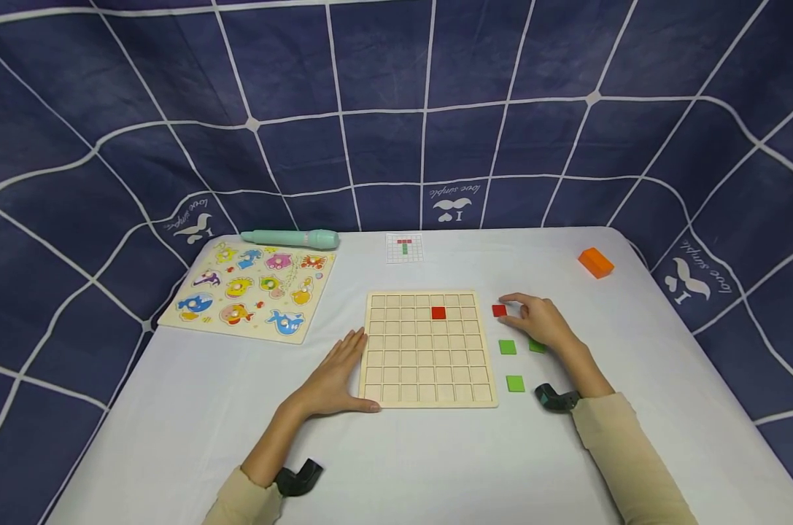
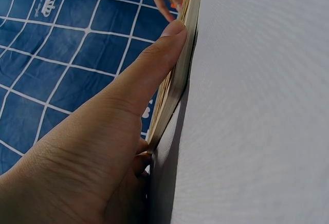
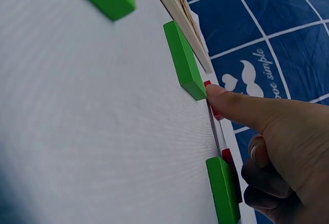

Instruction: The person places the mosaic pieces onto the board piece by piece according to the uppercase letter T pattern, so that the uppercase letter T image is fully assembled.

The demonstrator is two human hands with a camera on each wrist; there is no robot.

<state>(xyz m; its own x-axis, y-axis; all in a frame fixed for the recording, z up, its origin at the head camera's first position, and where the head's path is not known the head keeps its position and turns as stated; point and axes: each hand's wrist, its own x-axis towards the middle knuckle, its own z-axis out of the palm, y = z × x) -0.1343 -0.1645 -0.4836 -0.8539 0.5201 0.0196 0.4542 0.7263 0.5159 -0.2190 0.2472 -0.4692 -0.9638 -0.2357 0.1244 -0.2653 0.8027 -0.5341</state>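
A pale wooden grid board (image 1: 422,406) lies on the table with a red square tile (image 1: 438,313) in one upper cell. My left hand (image 1: 330,375) rests against its left side, fingers straight and thumb at the near corner. In the left wrist view the thumb (image 2: 149,64) touches the board's edge (image 2: 177,80). Right of the board, my right hand (image 1: 543,321) pinches another red square tile (image 1: 499,310) between thumb and index finger. Green square tiles (image 1: 508,347) lie nearby, one partly under the right wrist. A further red tile (image 3: 234,175) shows beside a green one in the right wrist view.
A small pattern card (image 1: 404,249) with red and green squares lies beyond the board. At left are an animal peg puzzle (image 1: 245,292) and a mint-green pen-shaped object (image 1: 291,238). An orange block (image 1: 596,262) sits far right. Dark blue gridded cloth surrounds the white table.
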